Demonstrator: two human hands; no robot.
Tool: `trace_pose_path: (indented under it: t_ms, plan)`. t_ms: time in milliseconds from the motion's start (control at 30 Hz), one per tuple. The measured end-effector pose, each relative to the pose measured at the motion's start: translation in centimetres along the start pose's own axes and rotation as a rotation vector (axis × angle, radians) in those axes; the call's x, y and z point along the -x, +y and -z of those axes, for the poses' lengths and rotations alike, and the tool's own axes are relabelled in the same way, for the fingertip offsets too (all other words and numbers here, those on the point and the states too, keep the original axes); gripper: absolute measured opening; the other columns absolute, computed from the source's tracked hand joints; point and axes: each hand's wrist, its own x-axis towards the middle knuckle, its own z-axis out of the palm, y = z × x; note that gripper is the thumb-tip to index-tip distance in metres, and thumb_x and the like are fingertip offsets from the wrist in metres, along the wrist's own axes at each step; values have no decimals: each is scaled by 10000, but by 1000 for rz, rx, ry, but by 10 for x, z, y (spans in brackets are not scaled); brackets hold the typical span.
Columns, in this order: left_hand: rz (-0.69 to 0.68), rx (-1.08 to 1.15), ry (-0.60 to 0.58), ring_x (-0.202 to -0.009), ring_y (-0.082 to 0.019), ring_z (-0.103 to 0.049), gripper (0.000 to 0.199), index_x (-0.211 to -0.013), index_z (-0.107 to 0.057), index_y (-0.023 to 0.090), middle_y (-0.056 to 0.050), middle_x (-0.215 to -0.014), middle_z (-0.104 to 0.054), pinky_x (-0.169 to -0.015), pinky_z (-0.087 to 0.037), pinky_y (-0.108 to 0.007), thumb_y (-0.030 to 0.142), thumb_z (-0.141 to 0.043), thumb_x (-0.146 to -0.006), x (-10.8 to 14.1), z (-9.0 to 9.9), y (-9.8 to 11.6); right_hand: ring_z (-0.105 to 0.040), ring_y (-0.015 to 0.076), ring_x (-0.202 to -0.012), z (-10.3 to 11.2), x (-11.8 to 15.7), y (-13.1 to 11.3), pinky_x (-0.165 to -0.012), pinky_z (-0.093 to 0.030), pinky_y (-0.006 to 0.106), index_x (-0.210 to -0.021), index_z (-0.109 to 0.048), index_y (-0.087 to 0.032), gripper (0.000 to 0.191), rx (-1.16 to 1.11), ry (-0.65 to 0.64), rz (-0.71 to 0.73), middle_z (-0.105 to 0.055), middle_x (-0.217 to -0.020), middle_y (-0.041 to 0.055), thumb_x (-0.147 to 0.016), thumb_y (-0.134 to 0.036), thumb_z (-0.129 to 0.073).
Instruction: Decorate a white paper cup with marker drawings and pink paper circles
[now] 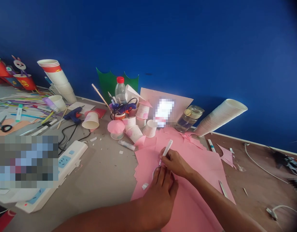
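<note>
A white marker pen (166, 150) is pinched in my right hand (175, 162), its lower end down at the edge of a round, white-rimmed object (154, 172). My left hand (160, 190) presses that object onto a large sheet of pink paper (199, 164). The hand covers most of the object, so I cannot tell its kind; only a curved pale edge shows. Both hands are close together, with the right one just beyond the left fingertips. A small white scrap (145, 186) lies on the pink paper left of my left hand.
Behind are paper cups with pink pieces (134, 133), a clear bottle (120, 88), a glass jar (190, 117) and a leaning cup stack (220, 117). On the left lie a power strip (74, 151), a glue gun (74, 115) and scissors (3, 125). A blue wall (148, 38) rises behind.
</note>
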Motion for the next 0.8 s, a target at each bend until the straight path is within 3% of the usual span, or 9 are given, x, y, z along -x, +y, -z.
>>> trace_pose_path:
  t_ms: [233,433,633,800]
  plan:
    - [12,2,-61,-1371,-429,73,809,-1440,-117,74,-231,-1523,27,-1075,-91,-625,202,-521,-751,1,-3,-3,-532,145,-593,13,26,29,-563,-412,247,-707,-507,-197,100,-62,135,-32,-569,-626,-28,-786,-244,-467]
    - [6,22,-50,-1375,-409,69,775,-1448,-84,84,-225,-1524,-46,-1085,-111,-622,151,-463,-776,3,0,-4,-521,143,-595,9,51,51,-555,-404,246,-733,-506,-188,140,-119,207,-16,-555,-658,-13,-828,-284,-469]
    - [63,41,-120,-1354,-424,88,824,-1434,-102,22,-269,-1504,-62,-1069,-112,-658,20,-440,-682,1,3,-3,-495,131,-593,2,62,55,-542,-382,241,-717,-518,-179,163,-123,271,16,-560,-694,0,-844,-267,-464]
    - [74,84,-111,-1368,-382,102,859,-1454,-35,69,-217,-1523,-18,-1088,-102,-633,-3,-420,-690,0,5,-7,-431,111,-549,-4,66,55,-506,-345,230,-712,-507,-177,148,-127,337,57,-491,-658,-23,-838,-249,-481]
